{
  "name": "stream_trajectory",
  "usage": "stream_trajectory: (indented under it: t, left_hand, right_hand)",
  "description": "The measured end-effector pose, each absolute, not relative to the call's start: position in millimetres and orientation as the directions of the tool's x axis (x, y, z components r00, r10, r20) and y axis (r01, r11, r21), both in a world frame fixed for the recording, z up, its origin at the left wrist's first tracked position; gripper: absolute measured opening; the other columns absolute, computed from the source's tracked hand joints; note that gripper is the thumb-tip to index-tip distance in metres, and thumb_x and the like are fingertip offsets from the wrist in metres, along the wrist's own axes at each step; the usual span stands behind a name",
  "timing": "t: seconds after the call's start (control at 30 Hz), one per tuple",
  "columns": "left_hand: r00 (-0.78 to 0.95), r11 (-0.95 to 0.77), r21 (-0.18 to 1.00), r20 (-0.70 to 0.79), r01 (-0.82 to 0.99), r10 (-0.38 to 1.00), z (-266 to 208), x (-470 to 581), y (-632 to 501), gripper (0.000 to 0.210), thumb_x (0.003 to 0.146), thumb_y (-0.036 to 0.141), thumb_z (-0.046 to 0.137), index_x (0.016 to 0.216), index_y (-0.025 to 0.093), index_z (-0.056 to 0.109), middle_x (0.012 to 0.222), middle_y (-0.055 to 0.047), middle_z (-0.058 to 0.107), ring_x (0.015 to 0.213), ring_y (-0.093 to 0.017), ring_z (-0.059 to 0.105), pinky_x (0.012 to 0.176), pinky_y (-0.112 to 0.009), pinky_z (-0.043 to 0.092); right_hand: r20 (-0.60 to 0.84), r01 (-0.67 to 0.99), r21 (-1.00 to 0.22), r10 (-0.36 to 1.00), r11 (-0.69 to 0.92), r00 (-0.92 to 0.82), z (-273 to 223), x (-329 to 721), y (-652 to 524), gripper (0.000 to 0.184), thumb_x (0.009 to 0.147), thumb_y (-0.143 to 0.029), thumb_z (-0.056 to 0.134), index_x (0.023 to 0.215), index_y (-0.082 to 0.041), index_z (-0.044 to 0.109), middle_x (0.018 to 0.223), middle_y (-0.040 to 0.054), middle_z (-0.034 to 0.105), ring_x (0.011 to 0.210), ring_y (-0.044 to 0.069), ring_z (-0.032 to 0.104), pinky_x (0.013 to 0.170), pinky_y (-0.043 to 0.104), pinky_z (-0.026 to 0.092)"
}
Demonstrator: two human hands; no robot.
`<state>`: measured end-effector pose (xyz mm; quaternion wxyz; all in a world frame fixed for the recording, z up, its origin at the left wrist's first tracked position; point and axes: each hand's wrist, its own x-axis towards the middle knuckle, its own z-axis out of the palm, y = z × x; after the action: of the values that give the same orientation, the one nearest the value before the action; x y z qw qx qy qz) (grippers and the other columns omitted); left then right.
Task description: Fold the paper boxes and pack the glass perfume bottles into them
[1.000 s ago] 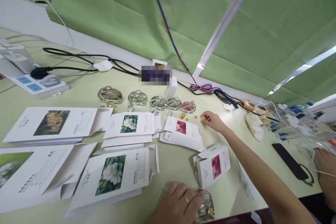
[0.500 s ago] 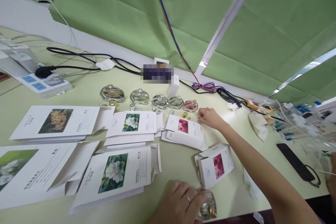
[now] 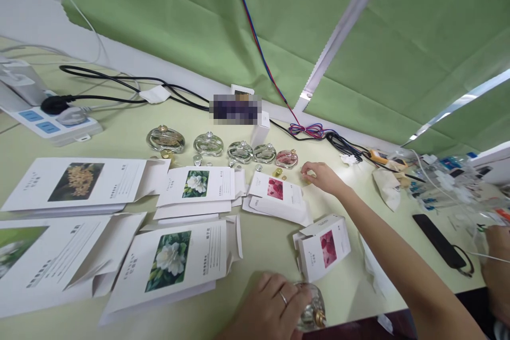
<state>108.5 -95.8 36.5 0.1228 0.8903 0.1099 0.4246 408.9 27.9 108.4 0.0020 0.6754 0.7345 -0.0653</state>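
My left hand (image 3: 274, 300), with a ring on one finger, is closed around a clear perfume bottle (image 3: 314, 303) at the table's front edge. The bottle's gold neck points toward the lower right, and my fingers cover part of its glass. Farther back, my right hand (image 3: 321, 176) is low over the table with its fingers pinched together. Whatever it holds is too small to make out. Just left of it is a pink-flower perfume bottle (image 3: 287, 158), with a small gold cap (image 3: 278, 172) in front. A white box with a pink flower picture (image 3: 324, 249) lies between my hands.
Several other perfume bottles (image 3: 165, 139) line the back, with small caps before them. Flower-printed boxes (image 3: 199, 188) cover the left side. A power strip (image 3: 59, 127) and black cables (image 3: 342, 146) lie behind. Another person's hand (image 3: 498, 255) is at the right edge, near a black device (image 3: 438, 239).
The view has shifted slightly. My left hand stays on the perfume bottle, and my right hand remains pinched beside the pink-flower bottle. More of the other person's hand shows at the right.
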Motion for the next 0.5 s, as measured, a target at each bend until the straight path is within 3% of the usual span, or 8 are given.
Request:
stream_trajectory:
  t: [0.23, 0.4, 0.5]
  left_hand:
    - [0.588, -0.933, 0.346, 0.737, 0.098, 0.335, 34, 110, -98, 0.035, 0.101, 0.027, 0.03, 0.109, 0.013, 0.062, 0.08, -0.003, 0.064, 0.069, -0.017, 0.052, 0.063, -0.033, 0.032]
    - [0.603, -0.931, 0.356, 0.725, 0.084, 0.332, 34, 110, -97, 0.036, 0.101, 0.029, 0.031, 0.112, 0.013, 0.061, 0.081, -0.002, 0.066, 0.07, -0.017, 0.053, 0.064, -0.033, 0.034]
    - [0.597, -0.917, 0.389, 0.715, 0.091, 0.362, 34, 110, -98, 0.031, 0.098, 0.025, 0.036, 0.111, 0.014, 0.061, 0.082, -0.002, 0.067, 0.071, -0.018, 0.054, 0.066, -0.033, 0.035]
  right_hand:
    - [-0.048, 0.987, -0.123, 0.993, 0.103, -0.109, 87, 421, 32, 0.029, 0.095, -0.035, 0.06, 0.118, -0.018, 0.061, 0.124, 0.008, 0.062, 0.108, 0.022, 0.063, 0.093, 0.045, 0.053]
    - [0.148, 0.983, -0.156, 0.986, 0.098, -0.075, 128, 420, -4, 0.04, 0.091, -0.047, 0.061, 0.122, -0.023, 0.059, 0.138, 0.0128, 0.058, 0.137, 0.034, 0.043, 0.109, 0.059, 0.037]
    - [0.223, 0.98, -0.166, 0.972, 0.108, -0.07, 159, 406, -44, 0.037, 0.092, -0.052, 0.057, 0.118, -0.027, 0.06, 0.136, 0.0109, 0.059, 0.138, 0.034, 0.042, 0.111, 0.059, 0.036]
